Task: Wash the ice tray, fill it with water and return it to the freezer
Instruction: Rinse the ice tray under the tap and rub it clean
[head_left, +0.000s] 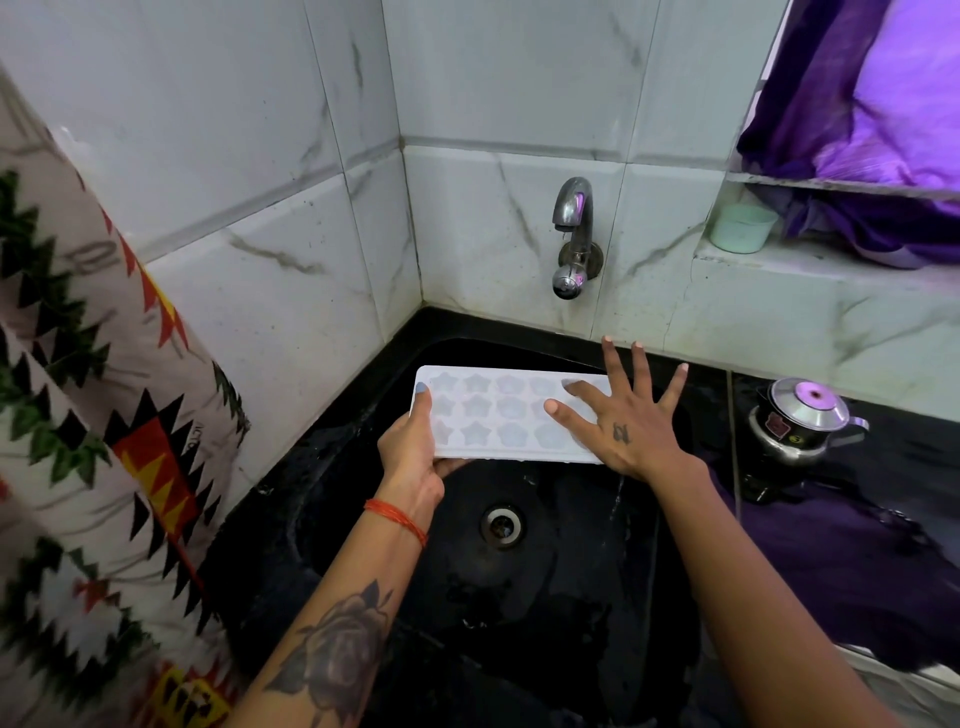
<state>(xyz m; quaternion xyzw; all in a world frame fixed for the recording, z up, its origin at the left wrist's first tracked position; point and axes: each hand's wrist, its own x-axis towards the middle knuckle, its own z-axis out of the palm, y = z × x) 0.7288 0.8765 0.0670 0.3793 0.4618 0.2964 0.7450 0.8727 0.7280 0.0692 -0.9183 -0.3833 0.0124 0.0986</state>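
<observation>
Over the black sink (322, 519), below the tap (573, 234), the white tray (498, 415) is held level. L hand (415, 457) grips its left end, thumb on top. R hand (623, 421) lies flat w/ fingers spread on the right end. Cells look empty, prob. dry; hard to tell.

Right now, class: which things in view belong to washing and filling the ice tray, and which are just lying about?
For the job: ice tray, left hand, right hand, tap, sink.

Lying about: steel kettle, green cup, purple cloth, patterned cloth.
</observation>
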